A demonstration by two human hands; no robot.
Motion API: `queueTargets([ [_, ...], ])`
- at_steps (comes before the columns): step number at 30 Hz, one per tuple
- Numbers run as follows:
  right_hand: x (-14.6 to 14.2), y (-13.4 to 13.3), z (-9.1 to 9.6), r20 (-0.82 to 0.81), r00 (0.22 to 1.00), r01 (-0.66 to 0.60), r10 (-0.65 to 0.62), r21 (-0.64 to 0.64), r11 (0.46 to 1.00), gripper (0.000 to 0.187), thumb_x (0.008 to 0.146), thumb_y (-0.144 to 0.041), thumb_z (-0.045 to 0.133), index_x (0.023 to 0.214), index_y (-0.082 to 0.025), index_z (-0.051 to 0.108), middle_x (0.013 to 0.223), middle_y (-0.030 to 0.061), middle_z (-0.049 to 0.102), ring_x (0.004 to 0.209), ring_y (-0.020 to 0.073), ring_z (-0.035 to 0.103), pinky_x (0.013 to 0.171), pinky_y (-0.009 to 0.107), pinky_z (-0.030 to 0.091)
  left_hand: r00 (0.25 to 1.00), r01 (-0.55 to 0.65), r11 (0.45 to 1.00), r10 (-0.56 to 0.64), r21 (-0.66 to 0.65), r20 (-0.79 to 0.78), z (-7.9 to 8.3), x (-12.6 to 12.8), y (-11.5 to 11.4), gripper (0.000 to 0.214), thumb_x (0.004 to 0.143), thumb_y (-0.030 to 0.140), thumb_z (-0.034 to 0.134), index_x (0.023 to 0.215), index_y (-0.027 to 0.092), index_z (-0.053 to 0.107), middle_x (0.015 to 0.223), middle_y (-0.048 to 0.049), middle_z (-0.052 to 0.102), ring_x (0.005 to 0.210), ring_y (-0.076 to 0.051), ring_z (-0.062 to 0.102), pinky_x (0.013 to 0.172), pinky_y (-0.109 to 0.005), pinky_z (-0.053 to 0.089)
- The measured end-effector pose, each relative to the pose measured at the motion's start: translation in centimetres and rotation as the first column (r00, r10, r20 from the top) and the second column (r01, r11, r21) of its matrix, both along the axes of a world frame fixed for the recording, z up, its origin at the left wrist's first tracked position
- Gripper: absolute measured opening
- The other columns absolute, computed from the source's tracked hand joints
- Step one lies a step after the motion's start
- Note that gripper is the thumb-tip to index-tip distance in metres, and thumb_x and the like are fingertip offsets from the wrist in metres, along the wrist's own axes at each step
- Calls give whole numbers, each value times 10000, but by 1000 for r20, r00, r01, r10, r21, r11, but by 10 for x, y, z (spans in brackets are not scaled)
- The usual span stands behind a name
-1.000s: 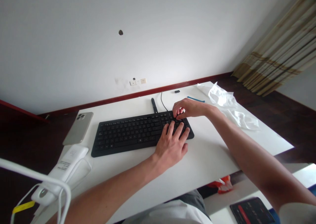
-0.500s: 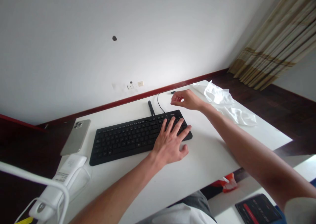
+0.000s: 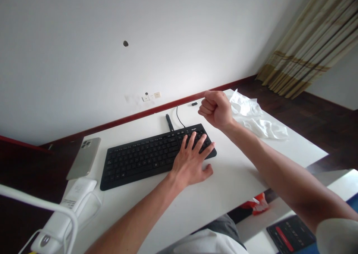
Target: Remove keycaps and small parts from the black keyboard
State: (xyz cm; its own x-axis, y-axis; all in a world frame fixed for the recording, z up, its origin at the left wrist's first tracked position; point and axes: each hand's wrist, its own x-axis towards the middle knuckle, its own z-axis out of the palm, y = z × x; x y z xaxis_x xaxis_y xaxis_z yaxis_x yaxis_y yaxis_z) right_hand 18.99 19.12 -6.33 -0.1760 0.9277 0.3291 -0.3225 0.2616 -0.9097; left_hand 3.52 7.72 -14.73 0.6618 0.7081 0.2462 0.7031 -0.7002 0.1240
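Observation:
A black keyboard (image 3: 140,159) lies at a slant on the white table (image 3: 232,172). My left hand (image 3: 191,159) rests with fingers spread over its right end, the thumb reaching past the near edge onto the tabletop. My right hand (image 3: 215,106) is raised above the table's far right part, beyond the keyboard's corner, curled into a fist. Nothing shows sticking out of its fingers. Behind the keyboard are a black pen-like stick (image 3: 169,122), a thin black cable (image 3: 178,116) and a small black piece (image 3: 194,104) near the right fist.
At the left are a phone (image 3: 85,159) and a white power strip (image 3: 67,213) with white cords. Crumpled white plastic (image 3: 251,112) lies at the far right. Below the table's right side, a phone or tablet showing a timer (image 3: 289,235) and a red packet (image 3: 260,204) are visible.
My right hand has closed from a loose curl into a fist and lifted slightly to the right, uncovering more of the small black piece. My left hand stays on the keyboard.

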Motion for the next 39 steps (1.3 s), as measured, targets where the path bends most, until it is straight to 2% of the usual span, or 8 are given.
queueTargets([
  [5, -17, 4, -20, -58, 961, -277, 272, -274, 921, 615, 879, -521, 686, 603, -252, 207, 496, -111, 141, 415, 50, 103, 376, 223, 113, 1000, 7, 1000, -6, -25, 7, -3, 0, 1, 737, 906, 461, 620, 1591, 301, 399, 1685, -76, 329, 1554, -403, 241, 1257, -625, 219],
  [8, -32, 11, -40, 44, 947, -274, 319, -411, 869, 585, 848, -423, 740, 573, -244, 256, 461, -120, 185, 405, 33, 108, 375, 217, 81, 1000, 5, 999, -5, -42, 9, -4, 0, 1, 732, 915, 482, 607, 1594, 310, 394, 1678, -76, 341, 1543, -399, 265, 1264, -623, 202],
  [14, -40, 8, -28, -90, 930, -366, 356, -311, 877, 566, 905, -395, 682, 606, -238, 228, 494, -119, 179, 421, 35, 106, 381, 196, 115, 1000, 4, 999, -3, -53, 16, -1, -1, 1, 731, 907, 469, 610, 1589, 306, 404, 1679, -73, 330, 1547, -397, 246, 1273, -612, 189],
  [19, -42, 1, -33, 17, 923, -351, 385, -380, 856, 603, 866, -363, 740, 553, -235, 240, 468, -122, 183, 410, 24, 112, 384, 201, 104, 1000, 6, 998, -4, -61, 24, -1, -1, 1, 707, 917, 493, 597, 1577, 308, 425, 1631, -90, 401, 1512, -394, 312, 1272, -615, 183],
  [24, -32, 2, -28, -127, 924, -382, 360, -292, 877, 561, 906, -386, 681, 589, -234, 243, 481, -122, 172, 411, 36, 107, 380, 195, 110, 1000, 6, 999, -5, -45, 21, -2, -1, 1, 714, 907, 476, 614, 1573, 298, 430, 1673, -78, 340, 1544, -397, 242, 1269, -607, 199],
  [29, -35, 0, -38, 20, 900, -394, 434, -386, 834, 618, 845, -369, 764, 562, -235, 232, 476, -125, 183, 418, 25, 103, 388, 202, 103, 1000, 1, 999, 0, -52, 19, -3, 0, 1, 716, 921, 504, 594, 1585, 307, 414, 1644, -85, 390, 1503, -382, 328, 1270, -606, 194],
  [35, -26, 8, -28, 18, 956, -282, 293, -215, 935, 574, 884, -415, 680, 584, -239, 222, 500, -116, 151, 436, 47, 98, 425, 239, 101, 999, 1, 999, 1, -52, 32, -3, 0, 0, 702, 925, 482, 598, 1581, 308, 418, 1688, -57, 327, 1550, -390, 257, 1269, -612, 204],
  [39, -6, 30, -52, 387, 919, 62, -76, 47, 997, 574, 892, -447, 646, 565, -243, 220, 532, -81, 186, 500, 72, 169, 484, 281, 136, 1000, -9, 999, 10, -44, 29, -2, 1, -2, 671, 950, 454, 575, 1586, 313, 415, 1693, -51, 326, 1554, -383, 258, 1265, -607, 227],
])
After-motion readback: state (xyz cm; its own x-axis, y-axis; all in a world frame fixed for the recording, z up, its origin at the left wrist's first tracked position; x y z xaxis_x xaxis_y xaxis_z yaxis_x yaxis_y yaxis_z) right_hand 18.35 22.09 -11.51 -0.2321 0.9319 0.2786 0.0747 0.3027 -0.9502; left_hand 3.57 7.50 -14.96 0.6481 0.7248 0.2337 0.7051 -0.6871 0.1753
